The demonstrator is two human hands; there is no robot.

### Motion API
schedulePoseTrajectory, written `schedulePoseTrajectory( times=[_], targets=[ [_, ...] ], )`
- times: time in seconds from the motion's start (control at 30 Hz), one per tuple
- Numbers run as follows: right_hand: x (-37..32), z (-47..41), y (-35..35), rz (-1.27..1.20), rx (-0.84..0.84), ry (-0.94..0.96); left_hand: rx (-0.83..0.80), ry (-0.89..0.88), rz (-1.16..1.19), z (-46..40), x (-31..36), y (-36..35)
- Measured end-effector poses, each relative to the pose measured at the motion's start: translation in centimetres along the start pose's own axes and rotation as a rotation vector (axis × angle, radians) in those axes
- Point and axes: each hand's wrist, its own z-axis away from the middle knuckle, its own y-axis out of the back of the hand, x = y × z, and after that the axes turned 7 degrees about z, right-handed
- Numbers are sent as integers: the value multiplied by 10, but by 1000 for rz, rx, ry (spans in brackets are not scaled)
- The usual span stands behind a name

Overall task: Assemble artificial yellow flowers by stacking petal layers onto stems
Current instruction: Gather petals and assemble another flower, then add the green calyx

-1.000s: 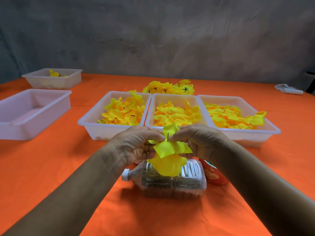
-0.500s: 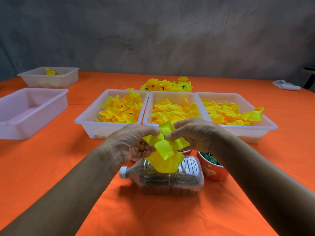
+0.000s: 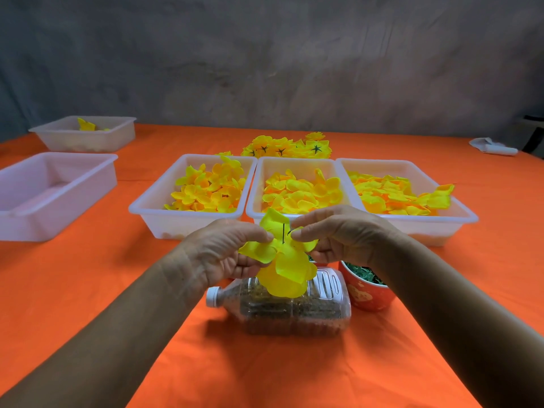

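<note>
A pile of finished flowers [image 3: 287, 147] lay behind the trays, so several were done; the three nearest trays, such as the middle tray [image 3: 297, 213], held many loose petals, so much seemingly remained. Between both sets of fingertips, a half-built flower [image 3: 282, 260] had bright yellow, floppy petal layers threaded on a thin dark stem [image 3: 283, 233]. The left hand [image 3: 226, 248] and right hand [image 3: 338, 234] each pinched the petals beside that stem.

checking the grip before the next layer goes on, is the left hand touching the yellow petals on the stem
Touching. The head view shows the left hand with its fingertips pinching the yellow petals beside the thin dark stem, with no gap visible.
</note>
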Motion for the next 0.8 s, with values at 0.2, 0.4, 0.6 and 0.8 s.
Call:
schedulePoseTrajectory(
  times=[0.2, 0.4, 0.6, 0.8],
  targets=[
    [-1, 1, 1, 40, -36, -10, 64, -33, -12, 4, -2, -7],
    [0, -3, -2, -25, -17, -35, 63, -58, -86, 8, 0, -9],
    [1, -3, -3, -3, -21, -41, 69, -57, -100, 8, -2, -10],
    [3, 0, -5, 24, -23, -37, 69, -73, -116, 5, -6, -12]
  ],
)
